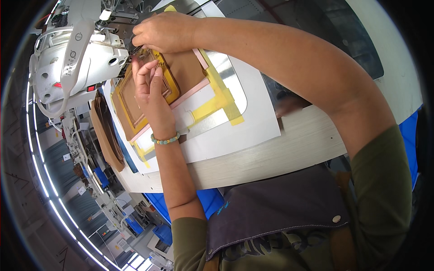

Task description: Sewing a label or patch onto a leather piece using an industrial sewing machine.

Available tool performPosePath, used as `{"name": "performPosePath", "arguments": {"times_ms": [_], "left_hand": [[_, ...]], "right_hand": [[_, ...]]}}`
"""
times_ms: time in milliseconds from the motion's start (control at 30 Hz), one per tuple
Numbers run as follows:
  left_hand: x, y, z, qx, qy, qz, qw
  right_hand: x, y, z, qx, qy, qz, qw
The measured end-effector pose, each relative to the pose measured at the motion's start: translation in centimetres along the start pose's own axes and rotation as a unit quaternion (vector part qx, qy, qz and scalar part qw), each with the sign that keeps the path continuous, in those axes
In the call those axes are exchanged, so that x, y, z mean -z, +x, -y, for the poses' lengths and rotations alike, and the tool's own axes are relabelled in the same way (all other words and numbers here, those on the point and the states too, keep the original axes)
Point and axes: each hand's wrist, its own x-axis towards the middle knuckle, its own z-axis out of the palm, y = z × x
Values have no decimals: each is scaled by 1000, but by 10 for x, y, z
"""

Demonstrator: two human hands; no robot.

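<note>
My left hand (150, 90), with a beaded bracelet at the wrist, rests over a yellow-edged template (169, 88) on brown material (184, 67), its fingers loosely bent and apart, the index reaching toward the machine's needle area. Above it, my right hand (165, 32) has its fingers closed at the template's upper edge by the machine; what they grip is hidden. The material lies on a plate (233, 92) with yellow tape (212, 104) and pink strips (201, 86), over a white sheet (257, 122).
A white sewing machine (97, 67) with an attached lamp (72, 63) stands at upper left. Folded brown material (106, 135) hangs by the sheet's left side. The pale table edge (271, 158) runs in front of me, blue bins (210, 203) below it. More machines (92, 167) line the left background.
</note>
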Motion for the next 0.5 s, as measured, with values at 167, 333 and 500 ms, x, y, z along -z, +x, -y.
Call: {"name": "performPosePath", "arguments": {"times_ms": [167, 333, 500], "left_hand": [[1, 3, 4, 9, -198, 34, 980], [2, 3, 2, -7, -255, 53, 965], [1, 4, 2, -5, -246, 67, 967]], "right_hand": [[-6, 0, -6, 25, 12, -28, 999], [-4, 5, -9, 55, 5, -34, 998], [-4, 8, -14, 112, -47, -53, 991]]}}
